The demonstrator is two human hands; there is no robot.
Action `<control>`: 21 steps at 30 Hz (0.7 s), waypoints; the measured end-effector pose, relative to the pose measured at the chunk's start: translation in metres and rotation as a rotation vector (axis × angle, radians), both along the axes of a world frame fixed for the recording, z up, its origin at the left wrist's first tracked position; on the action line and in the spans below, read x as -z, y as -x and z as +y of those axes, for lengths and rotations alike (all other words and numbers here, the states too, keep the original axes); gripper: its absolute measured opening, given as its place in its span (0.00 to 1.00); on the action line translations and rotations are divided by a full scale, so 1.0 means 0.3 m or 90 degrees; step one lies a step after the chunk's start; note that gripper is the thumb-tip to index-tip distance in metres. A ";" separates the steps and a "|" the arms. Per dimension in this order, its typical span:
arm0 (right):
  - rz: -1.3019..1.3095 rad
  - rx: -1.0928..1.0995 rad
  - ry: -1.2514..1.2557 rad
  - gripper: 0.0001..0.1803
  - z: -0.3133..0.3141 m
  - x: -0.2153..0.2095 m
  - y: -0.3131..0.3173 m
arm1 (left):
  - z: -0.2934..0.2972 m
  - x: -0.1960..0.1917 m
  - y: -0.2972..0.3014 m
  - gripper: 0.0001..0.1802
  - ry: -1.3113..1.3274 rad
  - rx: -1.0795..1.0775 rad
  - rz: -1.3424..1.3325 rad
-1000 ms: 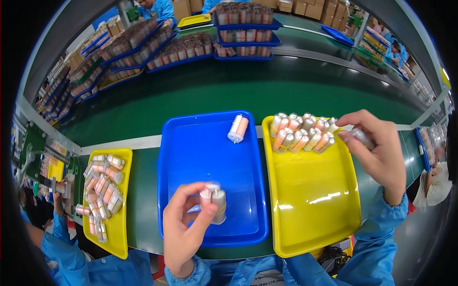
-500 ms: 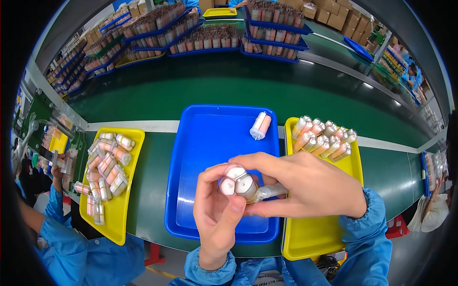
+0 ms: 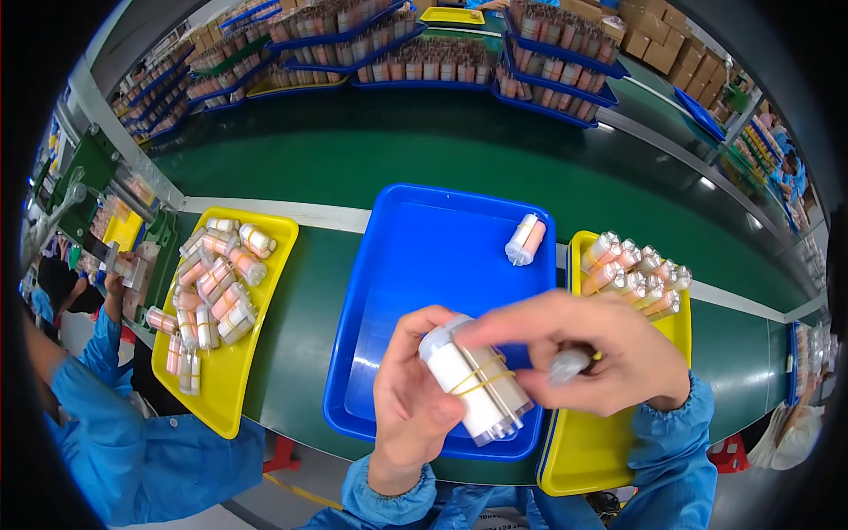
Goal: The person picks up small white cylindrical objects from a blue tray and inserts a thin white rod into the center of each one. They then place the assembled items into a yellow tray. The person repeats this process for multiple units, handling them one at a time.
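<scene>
Over the blue tray (image 3: pixel 389 265), my left hand (image 3: pixel 402 411) grips a bundle of white and greyish tubes (image 3: pixel 481 380) with yellow rubber bands round it and clear plastic caps on its ends. The bundle is tilted, its lower end pointing to the lower right. My right hand (image 3: pixel 609 349), partly blurred, has its index finger on the upper cap. A clear, greyish plastic piece (image 3: pixel 570 365) is held in its curled fingers; its exact kind I cannot make out. Another capped bundle, white and pink (image 3: pixel 526 239), stands in the tray's far right corner.
A yellow tray (image 3: pixel 216 411) at left holds several bundles lying loosely. At right, another yellow tray (image 3: pixel 583 455) has several standing upright. Stacked blue trays full of bundles (image 3: pixel 424 84) line the far side of the green table (image 3: pixel 353 141). A co-worker's blue sleeve (image 3: pixel 106 389) is at left.
The bundle has tipped from end-on toward me to showing its side and rubber bands. My right index finger has moved onto its upper cap. The whole view has shifted, with the trays appearing further right.
</scene>
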State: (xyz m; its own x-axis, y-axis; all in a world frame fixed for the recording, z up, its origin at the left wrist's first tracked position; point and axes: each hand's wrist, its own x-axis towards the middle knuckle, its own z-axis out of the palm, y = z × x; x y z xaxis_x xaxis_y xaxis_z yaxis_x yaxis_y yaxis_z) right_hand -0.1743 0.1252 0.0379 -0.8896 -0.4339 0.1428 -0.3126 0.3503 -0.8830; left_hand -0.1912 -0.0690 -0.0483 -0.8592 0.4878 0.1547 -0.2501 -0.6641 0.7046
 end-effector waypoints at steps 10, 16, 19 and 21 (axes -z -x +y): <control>-0.096 0.110 0.087 0.28 0.008 -0.027 0.001 | 0.007 -0.012 0.019 0.33 0.001 0.010 0.050; -0.042 0.222 0.164 0.14 -0.009 -0.018 -0.006 | 0.015 -0.022 0.020 0.37 -0.001 0.017 -0.012; 0.014 0.236 0.472 0.14 0.006 0.021 -0.018 | 0.018 -0.013 0.024 0.37 -0.056 0.074 -0.059; 0.047 0.168 0.598 0.26 0.007 0.014 -0.018 | 0.038 -0.011 0.003 0.38 -0.047 0.083 -0.096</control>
State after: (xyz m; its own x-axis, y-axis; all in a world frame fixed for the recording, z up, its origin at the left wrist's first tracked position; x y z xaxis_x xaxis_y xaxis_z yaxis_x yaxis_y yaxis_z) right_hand -0.1690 0.1273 0.0338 -0.9166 0.0972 0.3878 -0.3912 -0.4181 -0.8198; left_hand -0.1922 -0.0575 -0.0450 -0.8054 0.5888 0.0682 -0.4367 -0.6672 0.6034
